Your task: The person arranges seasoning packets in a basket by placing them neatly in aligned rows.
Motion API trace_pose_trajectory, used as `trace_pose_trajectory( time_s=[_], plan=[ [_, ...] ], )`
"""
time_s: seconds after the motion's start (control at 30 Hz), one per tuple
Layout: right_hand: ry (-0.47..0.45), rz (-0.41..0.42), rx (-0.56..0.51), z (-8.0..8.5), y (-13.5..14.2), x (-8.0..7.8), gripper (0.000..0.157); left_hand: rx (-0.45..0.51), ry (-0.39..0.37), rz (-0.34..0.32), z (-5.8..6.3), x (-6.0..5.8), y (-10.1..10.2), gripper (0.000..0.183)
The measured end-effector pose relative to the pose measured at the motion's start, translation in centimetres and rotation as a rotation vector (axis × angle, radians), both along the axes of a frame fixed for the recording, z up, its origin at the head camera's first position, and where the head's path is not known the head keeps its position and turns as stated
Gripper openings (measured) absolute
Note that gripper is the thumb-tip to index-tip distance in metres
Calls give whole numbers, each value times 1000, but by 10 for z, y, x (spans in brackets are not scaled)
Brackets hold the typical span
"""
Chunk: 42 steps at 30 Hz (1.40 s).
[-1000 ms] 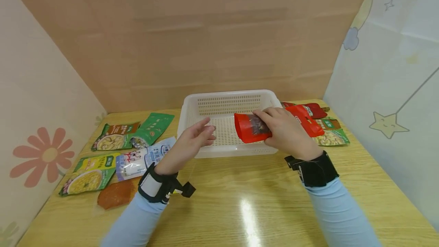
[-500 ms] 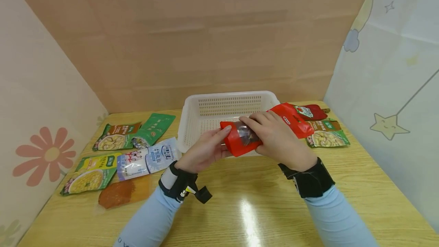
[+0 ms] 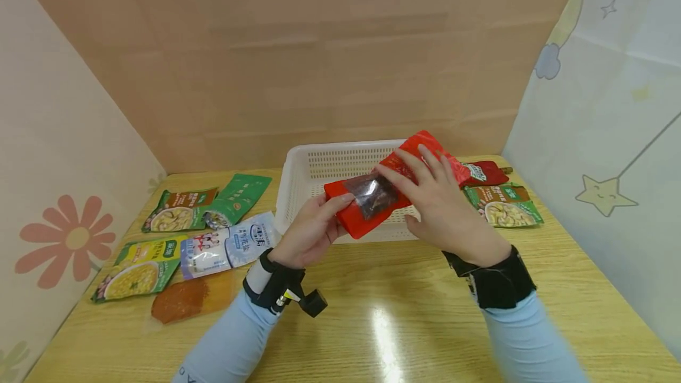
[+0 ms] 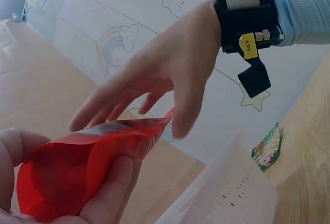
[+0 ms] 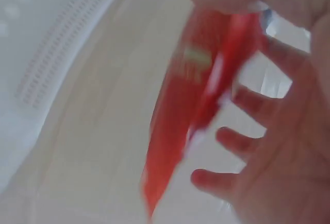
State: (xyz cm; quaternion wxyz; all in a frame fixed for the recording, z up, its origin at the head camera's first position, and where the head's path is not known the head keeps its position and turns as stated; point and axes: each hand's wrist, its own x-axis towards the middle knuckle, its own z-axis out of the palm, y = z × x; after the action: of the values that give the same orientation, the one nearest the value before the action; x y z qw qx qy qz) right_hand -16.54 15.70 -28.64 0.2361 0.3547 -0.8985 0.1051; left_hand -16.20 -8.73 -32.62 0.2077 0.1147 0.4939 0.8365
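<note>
"Two pale-blue sleeves (image 3: 229,336) come first, then black wrist straps (image 3: 500,279). Which of the hands grips something?"

"Only the left hand (image 3: 308,229). It pinches one end of a red pouch (image 3: 372,194), thumb on the upper face. The head view gives me the pouch's dark, shiny window; the left wrist view shows instead its hollowed end, bowed wide in the grip."

"And the right hand (image 3: 444,208)?"

"Fingers spread and fairly straight, reaching over the pouch's other end. The right wrist view adds the palm side and the gaps between fingers, though the pouch is blurred there. I can't tell whether the fingertips touch it."

"So where is the pouch?"

"Off the surface (image 3: 340,312), slanting up to the right, in front of or above the white basket (image 3: 319,148); I can't say which."

"Farther out?"

"At left, a clear packet (image 3: 181,300) with reddish-brown contents, a yellow-and-green pouch (image 3: 140,270), a white-and-blue packet (image 3: 231,245), then a green pouch (image 3: 237,200) beside a brown-and-green pouch (image 3: 181,210). At right, a green-and-brown pouch (image 3: 505,205), a dark red packet (image 3: 486,173) behind it."

"Last?"

"Tan backdrop (image 3: 340,64), and a pale wall with a star (image 3: 605,195). Only the left wrist view catches a rainbow (image 4: 116,49)."
</note>
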Motion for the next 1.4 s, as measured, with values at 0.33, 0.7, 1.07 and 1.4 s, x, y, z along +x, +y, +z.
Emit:
trace_pose_trajectory(
  time_s=[0.33,0.7,1.07,1.4],
  plan=[
    [-70,-248,-832,10,44,-9,50,122,-35,58,5,1,-3,46],
    [-1055,175,-1375,-13,38,-31,66,233,24,36,-3,2,6,43],
    [-1165,423,-1487,-16,29,-28,46,178,22,-8,-16,5,22,43],
    [-1032,284,-1252,-5,37,-22,43,-110,96,3,-22,10,29,54]
  ],
)
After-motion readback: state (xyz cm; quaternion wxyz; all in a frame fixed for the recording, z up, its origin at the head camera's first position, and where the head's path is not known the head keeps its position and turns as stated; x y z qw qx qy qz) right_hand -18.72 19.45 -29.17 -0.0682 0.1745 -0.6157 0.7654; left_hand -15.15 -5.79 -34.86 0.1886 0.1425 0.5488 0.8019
